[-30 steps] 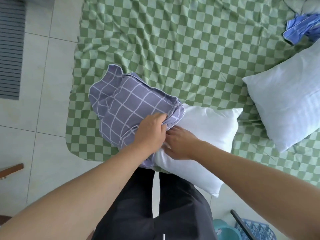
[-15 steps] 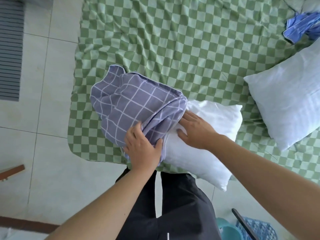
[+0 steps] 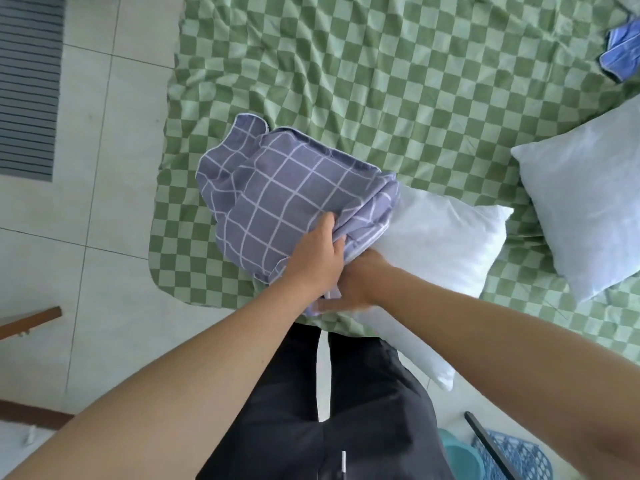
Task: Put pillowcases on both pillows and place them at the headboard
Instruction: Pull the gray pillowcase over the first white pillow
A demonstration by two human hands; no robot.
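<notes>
**Pillowcase partly on first pillow, second untouched**

Pillowcase (image 3: 291,209), purple grid, covers only the left end of the first pillow (image 3: 440,244), which lies at the near edge of the green checked bed (image 3: 381,81). Left hand (image 3: 317,258) has fingers curled, gripping bunched fabric at the opening. Right hand (image 3: 356,289) sits at the pillow's near edge just below the left; its fingers are mostly hidden, grip unclear. Second pillow (image 3: 588,209) is bare, off to the right. Left to do, by my read: finish this case, do the second, move both to headboard
</notes>
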